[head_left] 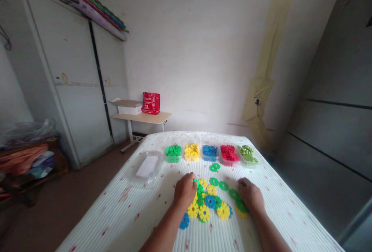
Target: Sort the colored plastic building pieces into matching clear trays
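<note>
Left grip curls against a green disc, right grip curled too, either's hold impossible to tell.

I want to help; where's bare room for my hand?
Bare tablecloth lies left of the left hand, nearer than the clear plastic container, and right of the right hand. Crowded: flower-shaped discs between the hands, five tubs beyond.

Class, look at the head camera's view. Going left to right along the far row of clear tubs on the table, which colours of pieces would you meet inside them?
Green pieces → yellow pieces → blue pieces → red pieces → light green pieces.
</note>
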The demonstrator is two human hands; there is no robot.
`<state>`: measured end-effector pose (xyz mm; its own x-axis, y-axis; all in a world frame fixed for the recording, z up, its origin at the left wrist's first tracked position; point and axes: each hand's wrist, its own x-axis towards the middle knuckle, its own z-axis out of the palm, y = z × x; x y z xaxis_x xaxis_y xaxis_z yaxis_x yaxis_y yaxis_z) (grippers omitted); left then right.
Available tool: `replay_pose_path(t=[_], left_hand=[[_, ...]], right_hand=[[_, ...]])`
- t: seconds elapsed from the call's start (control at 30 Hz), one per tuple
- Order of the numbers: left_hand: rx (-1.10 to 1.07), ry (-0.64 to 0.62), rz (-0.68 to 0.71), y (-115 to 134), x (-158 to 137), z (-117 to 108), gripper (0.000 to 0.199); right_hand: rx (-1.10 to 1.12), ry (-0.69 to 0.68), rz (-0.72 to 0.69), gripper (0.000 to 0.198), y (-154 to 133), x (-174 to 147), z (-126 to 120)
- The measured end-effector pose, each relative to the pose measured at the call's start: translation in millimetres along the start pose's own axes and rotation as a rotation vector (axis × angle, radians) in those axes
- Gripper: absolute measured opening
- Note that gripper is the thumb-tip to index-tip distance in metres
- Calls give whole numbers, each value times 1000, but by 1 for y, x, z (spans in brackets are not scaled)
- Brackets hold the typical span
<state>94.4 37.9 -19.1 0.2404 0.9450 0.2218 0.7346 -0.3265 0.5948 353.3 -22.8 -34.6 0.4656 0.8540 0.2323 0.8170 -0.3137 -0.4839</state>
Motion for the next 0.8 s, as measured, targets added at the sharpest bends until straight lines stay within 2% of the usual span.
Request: replay_pose_path(t=[0.17, 0.43, 0.8], left_hand=[[18, -13, -17, -6, -6, -8, 13], [-54, -49, -27, -7, -5, -3, 12], [90, -76, 132, 2, -13, -8, 16]], right_hand=[[2, -21, 21, 26, 0, 0, 0], [8, -17, 8, 26, 0, 0, 0], [-23, -17, -8, 26, 0, 1, 0]])
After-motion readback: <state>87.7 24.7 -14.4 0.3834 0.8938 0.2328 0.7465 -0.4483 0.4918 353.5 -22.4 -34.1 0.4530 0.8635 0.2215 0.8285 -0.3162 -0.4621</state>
